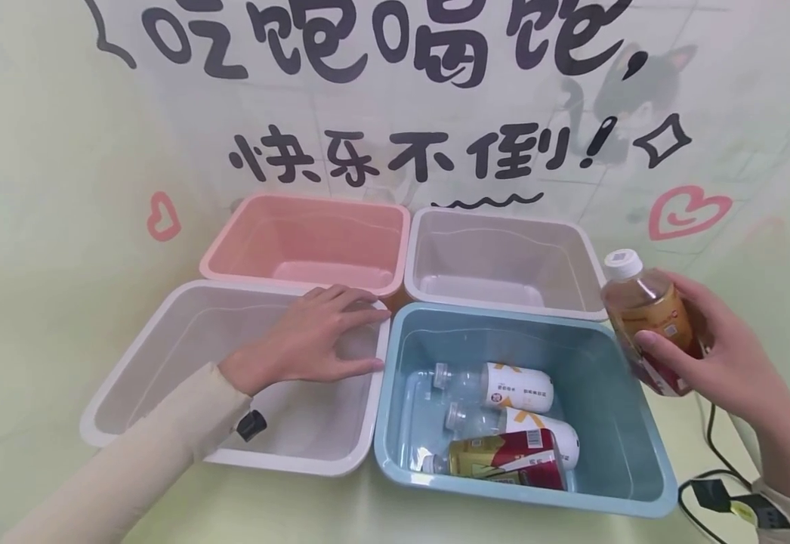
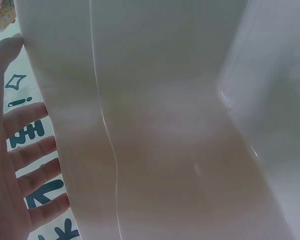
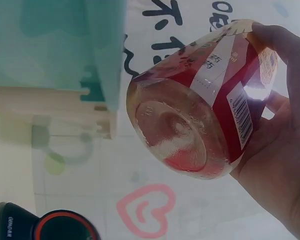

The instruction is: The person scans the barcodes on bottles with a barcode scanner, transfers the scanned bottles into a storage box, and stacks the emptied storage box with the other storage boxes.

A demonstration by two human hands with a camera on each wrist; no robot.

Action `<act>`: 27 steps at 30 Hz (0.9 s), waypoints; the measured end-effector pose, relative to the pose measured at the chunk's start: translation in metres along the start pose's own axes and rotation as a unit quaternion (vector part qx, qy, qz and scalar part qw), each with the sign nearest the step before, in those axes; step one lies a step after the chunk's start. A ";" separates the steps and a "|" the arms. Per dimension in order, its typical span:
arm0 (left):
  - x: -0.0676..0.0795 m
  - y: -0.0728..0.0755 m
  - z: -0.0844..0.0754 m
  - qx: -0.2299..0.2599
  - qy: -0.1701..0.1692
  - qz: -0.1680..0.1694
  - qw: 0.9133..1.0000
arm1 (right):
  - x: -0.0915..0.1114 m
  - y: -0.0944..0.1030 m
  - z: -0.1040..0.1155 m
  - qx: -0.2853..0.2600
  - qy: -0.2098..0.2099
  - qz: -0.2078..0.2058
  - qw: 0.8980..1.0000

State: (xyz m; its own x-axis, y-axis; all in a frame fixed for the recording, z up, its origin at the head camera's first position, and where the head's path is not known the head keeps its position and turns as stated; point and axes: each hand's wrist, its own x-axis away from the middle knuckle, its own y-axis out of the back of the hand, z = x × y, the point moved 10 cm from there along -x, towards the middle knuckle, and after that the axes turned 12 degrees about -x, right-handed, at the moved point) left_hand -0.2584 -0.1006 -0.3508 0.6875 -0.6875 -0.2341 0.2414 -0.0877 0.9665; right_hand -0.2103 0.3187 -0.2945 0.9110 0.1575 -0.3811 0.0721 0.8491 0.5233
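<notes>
My left hand reaches over the near left light grey bin, its spread fingertips at the right-hand rim. In the left wrist view the fingers lie extended along that bin's edge. My right hand grips a drink bottle with a white cap and an amber-and-red label, tilted beside the right rim of the blue bin. The right wrist view shows the bottle's clear base and barcode. Inside the blue bin lie two clear bottles with white labels and a red-and-yellow bottle.
Behind stand a pink bin and another grey bin, close against the near pair. A wall with black lettering rises at the back. A black cable runs at the right. The right wrist view shows a dark red-ringed device.
</notes>
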 end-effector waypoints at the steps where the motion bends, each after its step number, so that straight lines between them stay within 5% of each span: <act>1: -0.001 0.001 0.000 -0.002 -0.003 -0.002 1.000 | 0.001 0.002 -0.004 -0.004 -0.004 -0.008 1.000; 10: -0.014 0.008 0.008 -0.011 0.000 0.005 1.000 | 0.009 0.019 -0.028 -0.041 -0.016 -0.081 0.996; 14: -0.011 -0.001 0.004 0.004 -0.002 0.027 1.000 | 0.024 0.019 -0.045 -0.056 -0.037 -0.106 0.992; 20: -0.004 -0.002 0.001 -0.001 0.001 0.016 1.000 | 0.037 0.017 -0.066 -0.076 -0.058 -0.144 0.985; 27: 0.001 -0.004 0.000 0.002 0.005 0.011 1.000 | 0.046 0.017 -0.087 -0.189 -0.085 -0.176 0.962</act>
State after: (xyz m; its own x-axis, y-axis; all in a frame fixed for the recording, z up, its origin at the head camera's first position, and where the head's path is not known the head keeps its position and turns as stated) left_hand -0.2592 -0.1010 -0.3549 0.6993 -0.6820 -0.2141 0.2235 -0.0760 0.9717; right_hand -0.2031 0.3842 -0.3695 0.9125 -0.2306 -0.3378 0.2645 0.9627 0.0572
